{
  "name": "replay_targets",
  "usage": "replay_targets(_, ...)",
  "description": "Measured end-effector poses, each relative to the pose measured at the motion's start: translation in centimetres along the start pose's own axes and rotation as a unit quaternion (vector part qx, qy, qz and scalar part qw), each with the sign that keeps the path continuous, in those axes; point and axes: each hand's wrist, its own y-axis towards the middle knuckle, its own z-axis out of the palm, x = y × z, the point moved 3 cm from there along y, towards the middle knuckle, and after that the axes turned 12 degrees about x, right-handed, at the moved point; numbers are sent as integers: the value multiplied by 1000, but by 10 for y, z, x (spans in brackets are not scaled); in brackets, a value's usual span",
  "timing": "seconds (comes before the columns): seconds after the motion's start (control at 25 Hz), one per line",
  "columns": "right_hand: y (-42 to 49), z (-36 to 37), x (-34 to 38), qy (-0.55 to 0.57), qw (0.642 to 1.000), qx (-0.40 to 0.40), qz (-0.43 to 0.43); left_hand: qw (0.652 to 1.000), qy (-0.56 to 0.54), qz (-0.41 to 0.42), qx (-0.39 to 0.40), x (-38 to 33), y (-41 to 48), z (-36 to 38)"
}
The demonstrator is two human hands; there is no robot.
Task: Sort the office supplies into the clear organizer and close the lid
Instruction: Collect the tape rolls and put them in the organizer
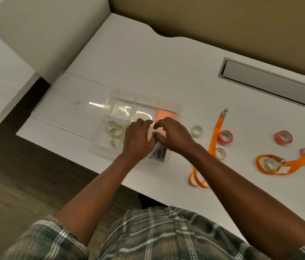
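Observation:
The clear organizer (177, 105) sits on the white desk, and its lid (67, 102) lies open flat to the left. My left hand (138, 140) and my right hand (173, 136) meet over the near right compartment. Both have their fingers curled on a flat grey item (159, 154) that pokes out under them, mostly hidden. An orange sticky-note pad (165, 115) lies in the far right compartment. Clear tape rolls (114, 128) fill the near left one. A clear tape roll (197, 131) and a pink roll (225, 136) lie loose to the right.
Right of the organizer lie an orange lanyard (213, 139), another clear roll (220, 153), a second pink roll (282, 137) and a looped orange lanyard with a badge (286, 166) over more rolls. A grey cable hatch (271, 82) is set in the desk's far side. The desk edge runs close to my body.

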Motion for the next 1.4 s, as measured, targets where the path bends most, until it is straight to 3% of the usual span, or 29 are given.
replay_targets(0.4,-137,-36,-132,69,981,-105,148,982,42,151,107,-126,18,74)
replay_targets(0.72,-224,-3,-194,19,969,0,246,959,143,75,232,-140,32,133)
replay_targets(0.92,-243,33,-201,-48,966,70,245,971,124,69,195,-146,28,140)
replay_targets(1.12,-248,44,-213,-72,967,50,239,976,105,52,182,-149,16,142)
replay_targets(1.28,-246,36,-217,19,966,6,259,976,118,50,174,-145,8,143)
replay_targets(1.4,-238,25,-216,166,946,-42,274,985,82,52,139,-148,10,136)
